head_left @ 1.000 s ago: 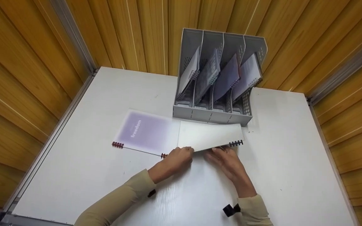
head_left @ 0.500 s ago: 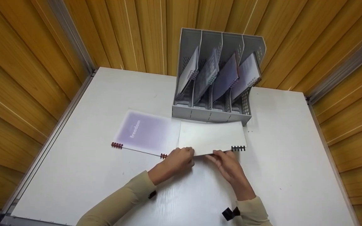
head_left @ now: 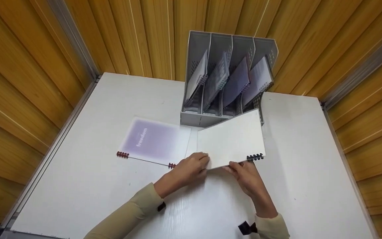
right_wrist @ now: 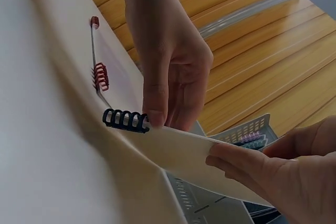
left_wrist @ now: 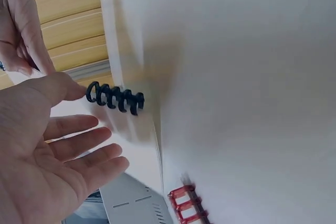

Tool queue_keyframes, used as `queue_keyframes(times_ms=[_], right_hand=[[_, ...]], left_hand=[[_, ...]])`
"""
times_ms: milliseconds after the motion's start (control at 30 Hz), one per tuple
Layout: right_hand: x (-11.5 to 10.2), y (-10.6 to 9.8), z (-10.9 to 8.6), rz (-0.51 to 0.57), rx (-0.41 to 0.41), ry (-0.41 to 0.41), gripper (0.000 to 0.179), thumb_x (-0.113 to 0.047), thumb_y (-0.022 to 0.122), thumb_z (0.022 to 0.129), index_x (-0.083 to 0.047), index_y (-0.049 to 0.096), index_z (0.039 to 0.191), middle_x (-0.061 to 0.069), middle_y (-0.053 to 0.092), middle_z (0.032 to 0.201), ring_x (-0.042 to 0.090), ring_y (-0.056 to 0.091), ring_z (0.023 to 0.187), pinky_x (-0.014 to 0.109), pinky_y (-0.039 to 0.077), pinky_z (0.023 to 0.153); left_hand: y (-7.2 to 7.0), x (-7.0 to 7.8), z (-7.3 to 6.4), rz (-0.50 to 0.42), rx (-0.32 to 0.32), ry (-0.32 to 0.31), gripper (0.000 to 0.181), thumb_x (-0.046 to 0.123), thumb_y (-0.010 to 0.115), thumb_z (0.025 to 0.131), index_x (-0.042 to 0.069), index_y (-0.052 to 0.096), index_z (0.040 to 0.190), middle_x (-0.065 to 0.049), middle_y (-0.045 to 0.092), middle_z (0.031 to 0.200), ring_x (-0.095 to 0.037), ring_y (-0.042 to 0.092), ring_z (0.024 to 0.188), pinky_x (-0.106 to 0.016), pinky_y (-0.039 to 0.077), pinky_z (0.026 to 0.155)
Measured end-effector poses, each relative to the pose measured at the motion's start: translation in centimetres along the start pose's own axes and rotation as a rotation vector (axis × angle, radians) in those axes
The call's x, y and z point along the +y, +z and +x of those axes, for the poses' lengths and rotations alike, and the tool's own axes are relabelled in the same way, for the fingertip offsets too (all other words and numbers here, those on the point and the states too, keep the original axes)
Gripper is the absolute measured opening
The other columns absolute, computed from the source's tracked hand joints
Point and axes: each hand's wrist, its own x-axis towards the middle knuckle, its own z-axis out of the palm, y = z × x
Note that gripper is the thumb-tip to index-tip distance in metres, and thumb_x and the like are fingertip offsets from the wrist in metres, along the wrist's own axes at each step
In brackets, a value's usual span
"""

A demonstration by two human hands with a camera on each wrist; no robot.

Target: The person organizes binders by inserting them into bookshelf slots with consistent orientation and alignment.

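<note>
A notebook with black ring binding (head_left: pixel 232 141) is held tilted above the table, its blank white side up. My left hand (head_left: pixel 191 166) pinches its near left corner beside one set of black rings (right_wrist: pixel 126 120). Near the right-hand rings (head_left: pixel 255 157), my right hand (head_left: pixel 249 179) grips the same bound edge, thumb on top and fingers partly hidden beneath. A purple "freedom" notebook (head_left: pixel 154 141) with red rings (head_left: pixel 122 154) lies flat on the table to the left, its right end partly behind my left hand.
Behind the held notebook stands a grey file rack (head_left: pixel 191 118) with notebooks leaning in its compartments, such as a purple one (head_left: pixel 236 87). The held notebook overlaps the rack's front right in the head view. Wood-slat walls (head_left: pixel 164 39) border the white table (head_left: pixel 310 166).
The black-ringed notebook has shifted slightly right and its far right corner has swung up, tilting in front of the rack. Both hands moved with it; the purple notebook stays put.
</note>
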Motion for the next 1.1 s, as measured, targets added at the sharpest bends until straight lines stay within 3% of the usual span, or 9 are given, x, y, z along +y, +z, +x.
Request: queue_keyframes(times_ms=[67,167,300,433,500,600,700,867,1100], right_hand=[[-0.8,0.0,-0.2,-0.067,0.015,-0.006,0.056,0.010,0.045,0.099,0.009,0.026,0.151,0.034,0.042,0.145,0.028,0.062,0.117,0.032,0.052,0.097],[-1.9,-0.4,-0.6,-0.309,0.051,-0.029,0.045,-0.001,0.052,0.101,0.007,0.041,0.144,0.025,0.058,0.130,0.020,0.064,0.097,0.025,0.056,0.082],[-3.2,-1.2,-1.2,-0.547,0.098,-0.052,0.038,-0.014,0.057,0.103,0.006,0.051,0.135,0.015,0.067,0.113,0.014,0.055,0.078,0.021,0.046,0.064],[-4.4,-2.0,-1.5,-0.557,0.127,-0.055,0.038,-0.012,0.058,0.102,0.009,0.052,0.134,0.018,0.068,0.115,0.012,0.056,0.080,0.020,0.047,0.064],[-5.1,-2.4,-1.7,-0.575,0.149,-0.054,0.034,-0.011,0.058,0.102,0.013,0.056,0.127,0.018,0.070,0.111,0.012,0.058,0.082,0.020,0.049,0.066],[-6.0,-2.9,-2.0,-0.605,0.175,-0.049,0.029,-0.010,0.057,0.103,0.016,0.059,0.114,0.018,0.071,0.102,0.012,0.058,0.079,0.021,0.047,0.063],[-6.9,-3.3,-2.2,-0.626,0.184,-0.065,0.029,-0.010,0.055,0.104,0.017,0.059,0.113,0.019,0.070,0.104,0.010,0.060,0.083,0.020,0.048,0.066],[-8.2,-3.9,-2.5,-0.594,0.179,-0.101,0.030,-0.008,0.052,0.105,0.018,0.054,0.119,0.027,0.068,0.115,0.002,0.067,0.092,0.015,0.052,0.079],[-9.6,-5.1,-3.4,-0.570,0.212,-0.139,0.035,-0.010,0.050,0.106,0.020,0.049,0.125,0.031,0.062,0.126,-0.003,0.067,0.097,0.010,0.047,0.088]], left_hand=[[-0.4,-0.3,0.2,-0.016,-0.021,-0.017,0.032,0.022,0.067,0.098,0.002,0.065,0.122,-0.013,0.064,0.133,-0.027,0.059,0.126,-0.035,0.050,0.102],[-0.9,-1.2,0.7,-0.060,-0.035,-0.062,0.042,0.030,0.061,0.103,0.001,0.062,0.133,-0.014,0.059,0.141,-0.028,0.055,0.132,-0.037,0.046,0.107],[-1.1,-3.5,1.6,-0.172,0.039,-0.190,0.042,0.028,0.054,0.106,0.000,0.059,0.137,-0.016,0.056,0.144,-0.032,0.052,0.133,-0.042,0.043,0.110],[-1.3,-6.3,2.7,-0.294,0.236,-0.359,0.038,0.020,0.055,0.106,-0.002,0.058,0.136,-0.019,0.053,0.145,-0.037,0.050,0.135,-0.046,0.041,0.111],[-1.5,-7.6,3.5,-0.349,0.339,-0.435,0.038,0.017,0.057,0.105,-0.004,0.057,0.137,-0.021,0.049,0.148,-0.038,0.047,0.137,-0.046,0.040,0.111],[-2.0,-9.4,4.7,-0.425,0.438,-0.540,0.043,0.015,0.058,0.104,-0.006,0.052,0.141,-0.022,0.043,0.153,-0.038,0.041,0.142,-0.045,0.036,0.115],[-2.3,-11.0,5.9,-0.486,0.468,-0.622,0.046,0.014,0.056,0.104,-0.008,0.048,0.144,-0.025,0.044,0.152,-0.038,0.040,0.143,-0.043,0.033,0.117],[-2.1,-12.8,7.4,-0.590,0.477,-0.717,0.043,0.013,0.054,0.105,-0.010,0.051,0.141,-0.027,0.057,0.140,-0.036,0.056,0.130,-0.042,0.046,0.107],[-2.4,-13.5,8.5,-0.658,0.482,-0.748,0.037,0.016,0.052,0.106,-0.007,0.062,0.133,-0.020,0.068,0.125,-0.030,0.067,0.113,-0.040,0.053,0.095]])
